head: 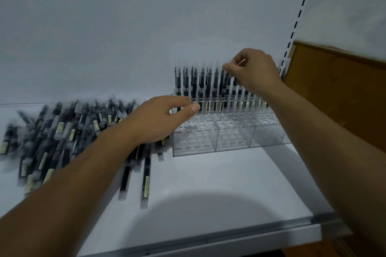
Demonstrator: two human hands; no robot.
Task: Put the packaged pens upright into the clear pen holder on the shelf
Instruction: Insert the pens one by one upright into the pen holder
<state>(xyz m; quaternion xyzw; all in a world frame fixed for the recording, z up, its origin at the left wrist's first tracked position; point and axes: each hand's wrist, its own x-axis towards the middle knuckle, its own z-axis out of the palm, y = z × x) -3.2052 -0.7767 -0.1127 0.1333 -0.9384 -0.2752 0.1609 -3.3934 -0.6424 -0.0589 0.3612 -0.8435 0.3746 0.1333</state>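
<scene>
Head view is showing the right hand (251, 69) pinching the top of a packaged pen (226, 81) standing in the clear pen holder (219, 135); the left hand (165, 117) is pinching another low down; loose pens (62, 131) are lying left; light, slippery wrappers are probably wanting mid-barrel grips.

Motion blur smears the loose pens (62, 137) at middle left, labels unreadable. The right hand (252, 71) hides the tops of several upright pens (200, 85).

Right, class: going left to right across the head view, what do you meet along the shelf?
A pile of loose packaged pens → left hand → clear pen holder → wooden panel. The right hand overlaps the holder, so it is left out.
</scene>
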